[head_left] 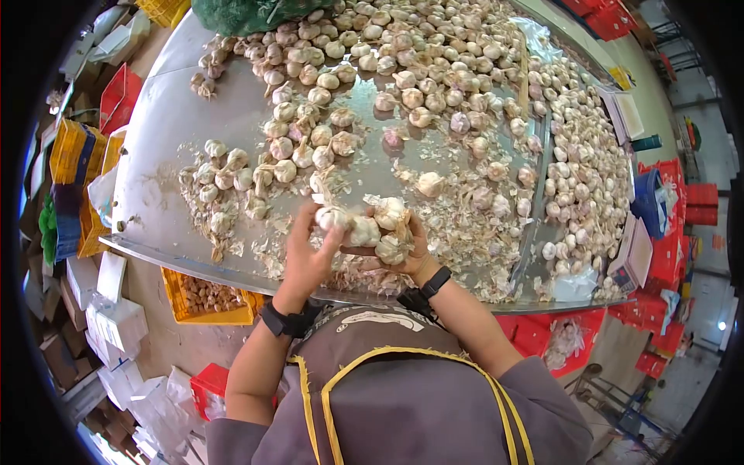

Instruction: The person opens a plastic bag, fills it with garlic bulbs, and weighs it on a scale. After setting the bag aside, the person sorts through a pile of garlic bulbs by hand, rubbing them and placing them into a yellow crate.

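Both of my hands are above the near edge of a metal table (159, 124) covered with garlic bulbs and loose skins. My left hand (308, 252) has its fingers and thumb around a whitish garlic bulb (332, 218). My right hand (413, 252) holds garlic bulbs, one pale on top (388, 211) and a browner one (392, 249) below it. Between the hands another white bulb (363, 232) touches those on both sides. The right fingers are partly hidden behind the bulbs.
A green net bag (252, 14) lies at the table's far left. Many bulbs fill the strip beyond the metal divider (535, 201) on the right. A yellow crate (180, 304) of garlic stands below the near edge, with red crates (593, 329) at the lower right.
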{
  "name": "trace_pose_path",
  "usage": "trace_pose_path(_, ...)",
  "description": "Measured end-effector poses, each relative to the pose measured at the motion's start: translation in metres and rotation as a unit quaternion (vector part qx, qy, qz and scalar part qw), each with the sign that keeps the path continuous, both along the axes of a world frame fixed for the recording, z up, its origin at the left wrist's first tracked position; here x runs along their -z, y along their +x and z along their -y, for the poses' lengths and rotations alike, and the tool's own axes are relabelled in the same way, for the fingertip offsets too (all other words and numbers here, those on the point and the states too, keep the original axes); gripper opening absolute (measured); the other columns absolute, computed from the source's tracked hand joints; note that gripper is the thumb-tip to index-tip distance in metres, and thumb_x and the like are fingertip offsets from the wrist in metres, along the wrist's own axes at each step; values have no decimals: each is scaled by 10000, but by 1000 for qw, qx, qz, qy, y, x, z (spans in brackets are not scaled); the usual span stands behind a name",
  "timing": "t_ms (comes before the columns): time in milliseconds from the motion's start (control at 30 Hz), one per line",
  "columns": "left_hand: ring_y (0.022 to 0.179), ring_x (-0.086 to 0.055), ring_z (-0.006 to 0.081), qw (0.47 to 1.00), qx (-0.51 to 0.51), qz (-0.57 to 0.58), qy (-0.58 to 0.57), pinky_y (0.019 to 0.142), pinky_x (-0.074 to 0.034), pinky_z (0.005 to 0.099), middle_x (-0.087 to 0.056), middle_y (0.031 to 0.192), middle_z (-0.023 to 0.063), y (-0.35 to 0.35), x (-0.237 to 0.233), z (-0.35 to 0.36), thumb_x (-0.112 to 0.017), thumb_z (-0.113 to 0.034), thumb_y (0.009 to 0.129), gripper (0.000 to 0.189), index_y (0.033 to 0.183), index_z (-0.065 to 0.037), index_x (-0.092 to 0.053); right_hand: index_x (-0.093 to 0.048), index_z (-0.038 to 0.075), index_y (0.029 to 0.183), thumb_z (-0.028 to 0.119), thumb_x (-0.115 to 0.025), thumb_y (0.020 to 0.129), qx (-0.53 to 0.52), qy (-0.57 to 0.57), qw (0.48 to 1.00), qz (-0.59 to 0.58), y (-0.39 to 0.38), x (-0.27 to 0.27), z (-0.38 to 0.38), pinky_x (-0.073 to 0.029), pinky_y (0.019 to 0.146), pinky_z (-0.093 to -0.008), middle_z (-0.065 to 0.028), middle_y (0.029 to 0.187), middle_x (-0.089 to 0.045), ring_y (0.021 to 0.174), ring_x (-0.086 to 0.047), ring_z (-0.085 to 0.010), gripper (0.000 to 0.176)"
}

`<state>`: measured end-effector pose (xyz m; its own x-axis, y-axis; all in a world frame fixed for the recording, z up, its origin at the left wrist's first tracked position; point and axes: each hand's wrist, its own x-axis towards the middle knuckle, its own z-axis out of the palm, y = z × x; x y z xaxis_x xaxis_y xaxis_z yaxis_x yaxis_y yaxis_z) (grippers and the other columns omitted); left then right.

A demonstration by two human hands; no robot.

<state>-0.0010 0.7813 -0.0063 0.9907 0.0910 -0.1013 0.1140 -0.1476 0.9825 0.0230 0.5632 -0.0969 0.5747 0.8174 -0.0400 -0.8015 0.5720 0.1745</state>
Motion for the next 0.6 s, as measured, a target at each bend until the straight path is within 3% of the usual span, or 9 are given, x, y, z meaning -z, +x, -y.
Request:
trace_pose_path(133,968,-601,162,999,2,-32,-21,871,-479,315,-649,1052,94,3,5,17,-620,-234,968,384,1244,17,-534,-355,122,1503,678,-556,869,22,65,996,-54,-5,-1,3,-320,999,-776,-230,1548,-300,1393,-262,-561,868)
trace_pose_path(200,975,-600,147,976,16,-77,-204,884,-477,311,-652,1068,82,8,4,21,-542,-280,1022,362,1240,10,-548,-358,124,1503,690,-554,864,27,72,996,-46,-7,9,5,-302,1007,-780,-224,1560,-279,1397,-256,-557,876)
trace_pose_path(333,1069,-630,186,963,52,-111,-240,934,-497,328,-647,1207,126,9,9,19,-398,-346,1063,440,1274,17,-531,-361,123,1505,712,-551,854,59,133,987,-73,-10,8,1,-284,1011,-787,-205,1585,-235,1394,-262,-556,898)
trace_pose_path(367,1083,-620,182,955,44,-115,-270,943,-495,328,-641,1217,128,9,5,19,-445,-310,1051,409,1285,15,-526,-356,130,1509,722,-551,847,49,106,993,-37,-8,15,1,-319,992,-783,-194,1570,-280,1396,-296,-520,909)
trace_pose_path(400,1083,-620,182,956,41,-113,-268,943,-495,328,-641,1217,128,9,0,20,-445,-310,1051,409,1285,15,-526,-356,130,1509,722,-551,847,46,109,992,-36,-8,16,4,-319,992,-783,-194,1570,-280,1396,-296,-520,909)
trace_pose_path(467,1073,-600,152,965,58,-144,-211,943,-478,329,-637,1154,71,8,-10,22,-537,-258,1023,298,1226,-46,-587,-347,127,1511,730,-539,847,43,66,976,-202,-12,11,9,-366,946,-790,-193,1532,-352,1376,-370,-470,917)
trace_pose_path(500,1180,-573,239,941,89,-205,-254,999,-469,389,-597,1270,137,7,-14,25,-622,-230,962,376,1285,-48,-553,-335,126,1516,731,-533,847,14,80,996,-20,-14,39,13,-431,953,-728,-196,1502,-398,1338,-448,-418,924)
trace_pose_path(533,1180,-573,239,943,82,-202,-252,999,-469,389,-597,1270,137,6,-11,26,-622,-230,962,376,1285,-48,-553,-316,126,1523,733,-529,845,16,38,999,-6,-17,38,11,-468,993,-639,-191,1498,-405,1305,-489,-405,935)
trace_pose_path(600,1271,-513,335,973,225,-37,29,1052,-434,431,-523,1370,212,5,-1,27,-696,-243,892,551,1360,-43,-487,-303,128,1527,744,-531,830,47,-66,996,25,-24,53,13,-486,1018,-561,-187,1500,-406,1305,-490,-396,957)
